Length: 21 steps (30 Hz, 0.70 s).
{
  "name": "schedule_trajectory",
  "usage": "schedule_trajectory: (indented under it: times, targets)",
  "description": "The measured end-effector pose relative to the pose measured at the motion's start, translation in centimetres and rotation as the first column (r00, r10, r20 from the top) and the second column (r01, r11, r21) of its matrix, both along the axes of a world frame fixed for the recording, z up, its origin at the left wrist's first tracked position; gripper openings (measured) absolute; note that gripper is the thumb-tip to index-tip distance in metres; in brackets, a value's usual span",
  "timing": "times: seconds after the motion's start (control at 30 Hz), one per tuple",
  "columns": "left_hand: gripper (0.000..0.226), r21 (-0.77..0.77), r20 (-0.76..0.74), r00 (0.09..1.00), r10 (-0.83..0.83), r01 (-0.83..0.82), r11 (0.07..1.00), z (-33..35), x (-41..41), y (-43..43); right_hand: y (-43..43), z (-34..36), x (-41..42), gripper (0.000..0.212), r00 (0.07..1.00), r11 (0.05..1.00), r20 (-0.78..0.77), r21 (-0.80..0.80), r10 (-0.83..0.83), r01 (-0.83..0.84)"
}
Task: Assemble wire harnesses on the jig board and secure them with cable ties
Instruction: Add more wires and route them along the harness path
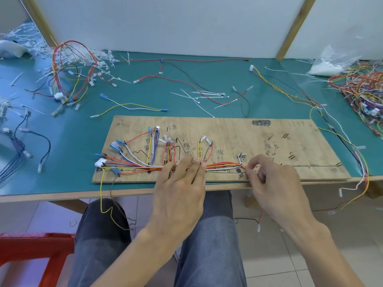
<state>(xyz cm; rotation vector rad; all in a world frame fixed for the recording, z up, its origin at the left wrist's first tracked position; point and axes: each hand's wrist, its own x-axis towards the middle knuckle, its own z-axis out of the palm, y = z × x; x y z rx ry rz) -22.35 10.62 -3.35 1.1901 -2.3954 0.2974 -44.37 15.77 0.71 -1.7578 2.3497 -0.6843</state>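
Here left hand (182, 189) presses flat on the wire bundle (221, 165), right hand (275, 183) pinches its end

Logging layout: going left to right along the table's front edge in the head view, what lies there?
White plastic connector → left hand pressing the multicoloured wire bundle → right hand pinching it → dangling white wire.

Left hand (182, 189): shown bare; short, pale nails are seen on the fingers.
Right hand (275, 183): shown bare as well, with the back and knuckles in view.
Forearms: the left forearm (128, 255) and the right forearm (321, 245) are seen bare down to the lower edge of the view.
Trousers (209, 245): grey-blue denim is worn on both legs, and the cloth is creased along the thighs.
Left leg (101, 228): the cloth is rendered darker, almost charcoal.
Right leg (215, 220): a lighter, faded tone is shown.
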Motion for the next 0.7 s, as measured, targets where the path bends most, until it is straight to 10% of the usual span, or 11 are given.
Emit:
schedule_trajectory:
  times: [0.4,0.53,0.7]
  targets:
    - [0.035,0.074,0.047,0.998,-0.033,0.029,0.997,0.5,-0.2,-0.8,6.6,-1.5,2.6,0.07,0.986,0.974,0.162,0.215,0.031,-0.066]
    - [0.037,0.093,0.051,0.997,-0.053,0.048,0.995,1.0,0.0,-0.9,7.9,-1.4,3.4,0.041,0.99,0.951,-0.135,0.296,-0.049,0.088]
    - [0.041,0.186,0.096,0.994,-0.055,0.036,0.982,1.8,0.0,-0.9,5.0,-0.1,3.2,0.009,0.994,0.989,-0.088,-0.143,-0.059,0.046]
